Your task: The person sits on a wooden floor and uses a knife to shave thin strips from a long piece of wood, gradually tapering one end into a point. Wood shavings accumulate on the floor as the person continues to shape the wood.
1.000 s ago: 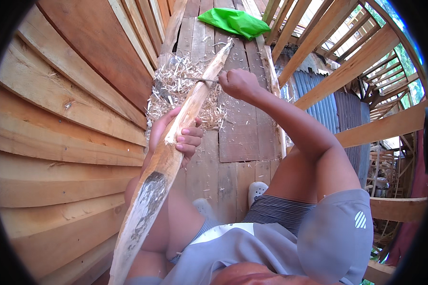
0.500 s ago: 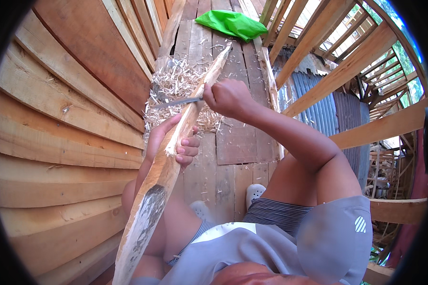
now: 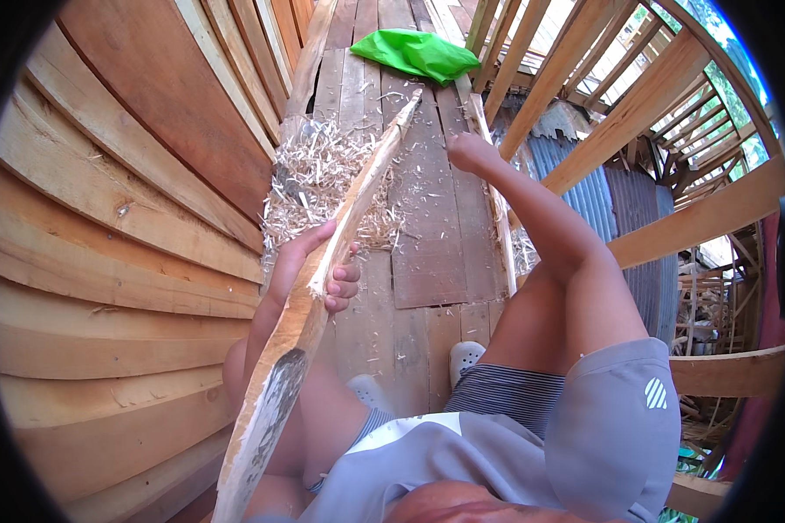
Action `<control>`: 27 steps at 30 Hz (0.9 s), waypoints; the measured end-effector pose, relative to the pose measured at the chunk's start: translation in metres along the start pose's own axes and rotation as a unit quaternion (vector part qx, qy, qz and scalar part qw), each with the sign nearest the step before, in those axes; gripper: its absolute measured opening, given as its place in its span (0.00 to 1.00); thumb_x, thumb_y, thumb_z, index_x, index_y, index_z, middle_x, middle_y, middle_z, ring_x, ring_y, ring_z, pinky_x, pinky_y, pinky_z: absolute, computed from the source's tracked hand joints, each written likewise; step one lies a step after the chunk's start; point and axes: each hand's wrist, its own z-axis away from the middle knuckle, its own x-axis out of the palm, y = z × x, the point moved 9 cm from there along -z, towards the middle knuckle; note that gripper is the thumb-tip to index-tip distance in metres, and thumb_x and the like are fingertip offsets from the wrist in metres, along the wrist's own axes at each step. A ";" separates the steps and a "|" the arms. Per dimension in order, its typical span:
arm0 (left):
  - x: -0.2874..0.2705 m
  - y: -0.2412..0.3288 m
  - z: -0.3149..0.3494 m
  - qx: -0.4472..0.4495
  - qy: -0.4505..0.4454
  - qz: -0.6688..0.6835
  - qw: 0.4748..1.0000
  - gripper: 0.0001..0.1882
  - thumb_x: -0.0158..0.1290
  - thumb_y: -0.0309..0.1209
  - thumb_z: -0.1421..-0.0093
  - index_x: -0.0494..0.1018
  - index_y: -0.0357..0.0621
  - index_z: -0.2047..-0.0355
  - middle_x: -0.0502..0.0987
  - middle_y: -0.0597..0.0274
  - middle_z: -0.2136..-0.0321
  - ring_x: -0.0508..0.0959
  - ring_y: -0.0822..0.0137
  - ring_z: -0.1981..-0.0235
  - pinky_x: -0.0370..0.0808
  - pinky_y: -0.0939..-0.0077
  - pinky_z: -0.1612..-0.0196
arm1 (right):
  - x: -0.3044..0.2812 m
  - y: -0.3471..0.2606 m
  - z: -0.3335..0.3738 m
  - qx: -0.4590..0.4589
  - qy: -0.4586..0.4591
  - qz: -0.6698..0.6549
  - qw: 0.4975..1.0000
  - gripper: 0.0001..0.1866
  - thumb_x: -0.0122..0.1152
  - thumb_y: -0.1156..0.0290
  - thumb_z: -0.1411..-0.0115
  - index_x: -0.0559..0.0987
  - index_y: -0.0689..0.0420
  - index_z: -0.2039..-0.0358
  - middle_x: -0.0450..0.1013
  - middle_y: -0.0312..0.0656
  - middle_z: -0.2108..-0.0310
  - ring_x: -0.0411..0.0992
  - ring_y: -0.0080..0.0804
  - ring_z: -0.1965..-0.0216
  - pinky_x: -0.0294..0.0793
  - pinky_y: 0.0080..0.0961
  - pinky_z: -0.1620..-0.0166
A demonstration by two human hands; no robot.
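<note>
One long, roughly hewn length of wood [image 3: 301,309] slants from beside the person's lap, its broad, dark-patched end nearest, toward a thin tip above the plank floor [image 3: 427,270]. By its thickness it should be stiff and fairly heavy, weightier at the near end; the bare, dry-looking surface likely gives good purchase but may splinter. The left hand [image 3: 290,261] grasps it near the middle, thumb on one side, fingers curled round the other, a sensible spot for balance; the slimmer far stretch looks easier to break. Farther out, right of the wood and apart from it, the right hand [image 3: 471,152] is clenched; whether around anything, I cannot tell from this angle. Pale curled shavings [image 3: 323,170] lie alongside, and a green plastic bundle [image 3: 417,54] rests beyond the tip.
</note>
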 end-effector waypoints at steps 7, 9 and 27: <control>-0.016 0.016 0.008 0.045 0.092 -0.159 0.982 0.21 0.46 0.51 0.37 0.67 0.44 0.63 0.66 0.65 0.83 0.68 0.73 0.87 0.66 0.78 0.86 | -0.082 -0.171 0.079 0.003 -0.021 -0.219 0.976 0.29 0.36 0.55 0.36 0.77 0.67 0.78 0.74 0.64 0.74 0.74 0.63 0.70 0.72 0.51 0.56; -0.015 0.021 0.008 0.058 0.141 -0.222 0.963 0.21 0.48 0.50 0.37 0.66 0.44 0.63 0.67 0.66 0.83 0.68 0.74 0.88 0.66 0.79 0.86 | -0.086 -0.134 0.062 0.020 0.013 -0.157 0.987 0.30 0.36 0.55 0.36 0.77 0.65 0.80 0.74 0.61 0.77 0.74 0.63 0.70 0.73 0.50 0.58; -0.022 0.045 0.007 0.117 0.229 -0.267 0.929 0.19 0.53 0.46 0.42 0.69 0.41 0.62 0.67 0.69 0.83 0.66 0.80 0.87 0.63 0.87 0.86 | -0.072 -0.133 0.037 -0.066 0.181 -0.129 0.973 0.26 0.43 0.60 0.40 0.73 0.61 0.90 0.68 0.56 0.87 0.71 0.57 0.82 0.72 0.48 0.73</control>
